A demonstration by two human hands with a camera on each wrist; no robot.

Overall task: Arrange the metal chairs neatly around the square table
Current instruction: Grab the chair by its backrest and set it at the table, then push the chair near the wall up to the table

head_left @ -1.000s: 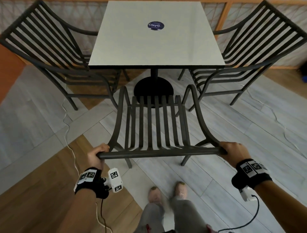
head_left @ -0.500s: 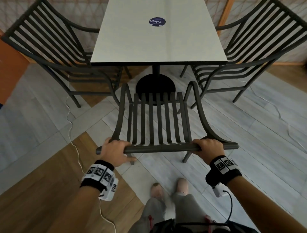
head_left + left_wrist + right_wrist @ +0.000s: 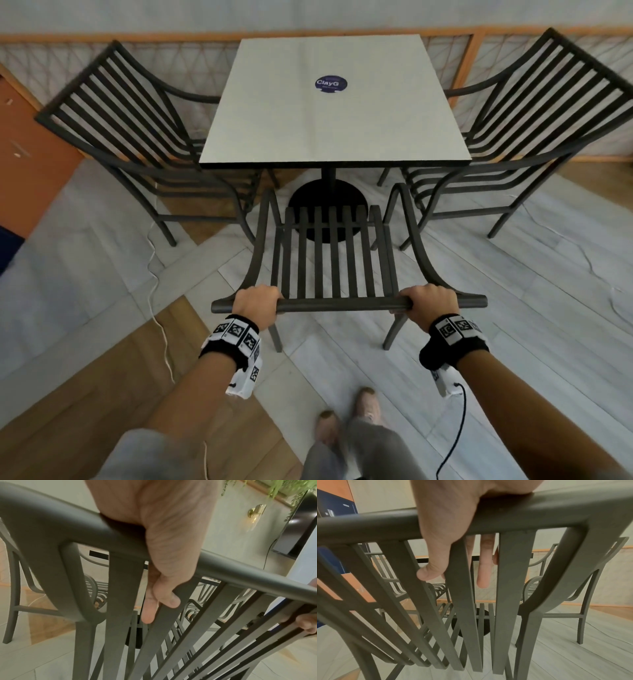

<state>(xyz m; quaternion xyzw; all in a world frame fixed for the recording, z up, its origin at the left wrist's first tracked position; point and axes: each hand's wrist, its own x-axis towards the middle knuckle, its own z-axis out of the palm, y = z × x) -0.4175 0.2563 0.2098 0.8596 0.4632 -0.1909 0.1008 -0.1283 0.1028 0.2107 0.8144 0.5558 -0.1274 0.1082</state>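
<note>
A dark metal slatted chair (image 3: 334,260) stands in front of me, facing the square white table (image 3: 332,113). Its seat front is close to the table's near edge. My left hand (image 3: 255,305) grips the chair's top rail (image 3: 342,303) left of centre, and my right hand (image 3: 430,303) grips it right of centre. In the left wrist view my left hand (image 3: 163,561) wraps the rail (image 3: 60,524), thumb behind a slat. The right wrist view has my right hand (image 3: 443,550) curled over the rail (image 3: 556,509). Two more metal chairs flank the table, left (image 3: 137,137) and right (image 3: 531,120).
The table's black round base (image 3: 308,195) sits just past the chair seat. A white cable (image 3: 161,308) runs over the floor at left. A lattice fence (image 3: 171,58) closes off the back. My feet (image 3: 346,421) stand behind the chair.
Both hands have slid inward from the rail's ends toward its middle. The chair now stands closer to the table's near edge.
</note>
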